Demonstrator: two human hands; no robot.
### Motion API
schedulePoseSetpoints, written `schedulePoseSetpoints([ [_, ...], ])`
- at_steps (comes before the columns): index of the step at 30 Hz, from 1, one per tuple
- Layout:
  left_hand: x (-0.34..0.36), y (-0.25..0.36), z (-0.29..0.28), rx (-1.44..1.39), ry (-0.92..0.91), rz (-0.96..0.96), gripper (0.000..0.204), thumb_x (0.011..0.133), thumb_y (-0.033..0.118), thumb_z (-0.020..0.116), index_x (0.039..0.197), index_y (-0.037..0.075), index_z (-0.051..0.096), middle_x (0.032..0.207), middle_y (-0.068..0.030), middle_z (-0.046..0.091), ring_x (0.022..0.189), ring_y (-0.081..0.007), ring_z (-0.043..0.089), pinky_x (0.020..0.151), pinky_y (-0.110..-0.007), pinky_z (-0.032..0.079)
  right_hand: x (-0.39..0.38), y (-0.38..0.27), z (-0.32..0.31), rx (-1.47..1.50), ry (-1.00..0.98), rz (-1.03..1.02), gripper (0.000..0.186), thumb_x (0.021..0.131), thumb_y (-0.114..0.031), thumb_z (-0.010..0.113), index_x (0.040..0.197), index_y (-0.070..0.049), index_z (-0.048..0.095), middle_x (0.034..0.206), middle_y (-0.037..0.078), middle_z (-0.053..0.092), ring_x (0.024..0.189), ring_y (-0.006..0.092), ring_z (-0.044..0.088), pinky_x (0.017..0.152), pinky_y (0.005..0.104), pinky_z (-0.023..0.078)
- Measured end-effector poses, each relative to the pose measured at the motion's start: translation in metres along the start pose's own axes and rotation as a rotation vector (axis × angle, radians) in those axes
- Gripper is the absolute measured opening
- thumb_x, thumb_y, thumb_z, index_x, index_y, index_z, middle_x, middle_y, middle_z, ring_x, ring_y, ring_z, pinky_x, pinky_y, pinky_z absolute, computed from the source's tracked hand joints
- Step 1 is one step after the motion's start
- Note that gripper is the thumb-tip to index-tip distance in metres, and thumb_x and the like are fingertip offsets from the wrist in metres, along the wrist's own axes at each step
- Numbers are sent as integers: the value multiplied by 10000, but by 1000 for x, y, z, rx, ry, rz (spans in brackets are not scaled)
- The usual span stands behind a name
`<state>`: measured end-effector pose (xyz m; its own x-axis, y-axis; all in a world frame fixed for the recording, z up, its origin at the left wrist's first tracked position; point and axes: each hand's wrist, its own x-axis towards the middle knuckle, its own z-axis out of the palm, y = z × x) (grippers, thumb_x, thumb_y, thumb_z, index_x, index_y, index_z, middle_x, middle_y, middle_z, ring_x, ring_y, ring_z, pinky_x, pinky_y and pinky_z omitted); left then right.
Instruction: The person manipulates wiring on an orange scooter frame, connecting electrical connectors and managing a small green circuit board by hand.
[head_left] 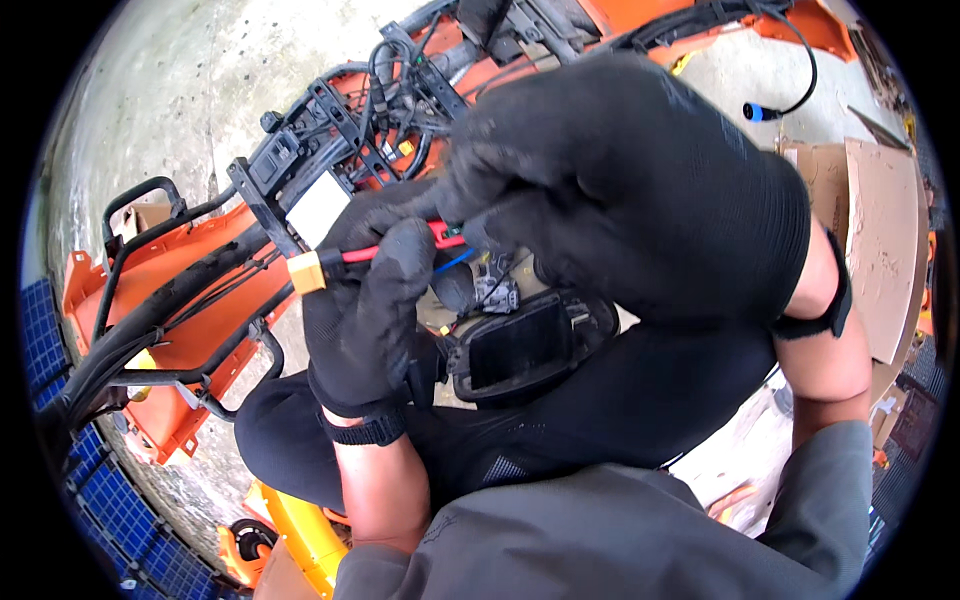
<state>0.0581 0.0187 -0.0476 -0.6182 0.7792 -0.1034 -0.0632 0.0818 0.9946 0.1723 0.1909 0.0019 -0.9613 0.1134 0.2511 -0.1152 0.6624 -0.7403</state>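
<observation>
My left hand [365, 330], in a black glove, is closed around a red cable [358, 256]. A yellow plug connector [306, 272] sticks out at the cable's left end. Against the cable's other end, my right hand [640, 190], also black-gloved, has its fingers pinched together; a small red and green part [446, 235] shows between the hands. Below it runs a short blue wire [455, 261]. The right fingertips are partly hidden. Under my hands, beside my legs, lies a black housing with a dark rectangular panel [520, 345].
An orange and black vehicle frame [235, 285] with tubes and bundled wiring [395, 100] spans the left and far side. A cable with a blue-tipped plug [760, 112] hangs at the far right. Cardboard [880, 250] lies right; blue grid crates [125, 500] stand left. A yellow part [300, 530] is lower left.
</observation>
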Motion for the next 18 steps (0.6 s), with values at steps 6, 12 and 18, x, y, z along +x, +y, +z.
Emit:
schedulePoseSetpoints([
  [6, 1, -4, -2, -80, -12, -14, 304, 934, 263, 572, 1044, -14, 630, 974, -88, 659, 831, -150, 625, 719, -281, 501, 1, 5, 2, 109, 24, 41, 109, 763, -3, 645, 865, -11, 607, 731, 119, 600, 646, 292, 596, 585, 353, 471],
  [12, 1, -4, 0, -101, -24, -10, 276, 923, 220, 589, 1050, -22, 632, 982, -99, 661, 836, -156, 627, 722, -281, 504, 0, 3, -3, 137, 19, 78, 89, 764, -17, 648, 832, -15, 591, 701, 105, 586, 621, 260, 586, 574, 342, 463],
  [18, -2, -5, -2, -127, -15, -6, 253, 912, 177, 606, 1056, -29, 634, 989, -110, 662, 841, -161, 629, 725, -281, 508, 0, 0, -5, 175, -37, 132, 86, 764, -30, 651, 799, -18, 574, 671, 91, 571, 595, 229, 576, 563, 330, 456],
])
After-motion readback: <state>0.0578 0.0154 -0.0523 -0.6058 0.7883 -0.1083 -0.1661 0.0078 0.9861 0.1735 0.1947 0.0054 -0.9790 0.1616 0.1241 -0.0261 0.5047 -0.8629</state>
